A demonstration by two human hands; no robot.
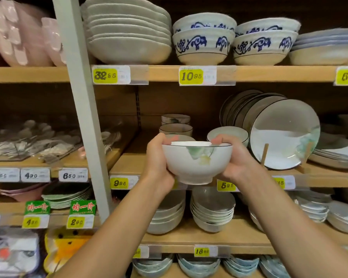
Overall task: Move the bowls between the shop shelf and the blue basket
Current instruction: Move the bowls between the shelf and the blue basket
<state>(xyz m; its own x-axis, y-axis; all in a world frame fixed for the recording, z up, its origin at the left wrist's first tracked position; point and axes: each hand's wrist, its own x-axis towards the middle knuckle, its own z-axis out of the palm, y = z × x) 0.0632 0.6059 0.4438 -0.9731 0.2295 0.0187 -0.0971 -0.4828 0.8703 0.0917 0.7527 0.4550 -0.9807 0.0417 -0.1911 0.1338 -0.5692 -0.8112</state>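
Shop shelf (129,163) behind, left hand (158,163) and right hand (236,161) hold white bowl (197,162).

Bare shelf board (127,161) left of stacked small bowls (176,128); upright plates (283,135) close at right.

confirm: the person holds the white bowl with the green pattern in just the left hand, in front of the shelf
Not right: the head view shows both the left hand and the right hand gripping the white bowl, one on each side, in front of the shelf.
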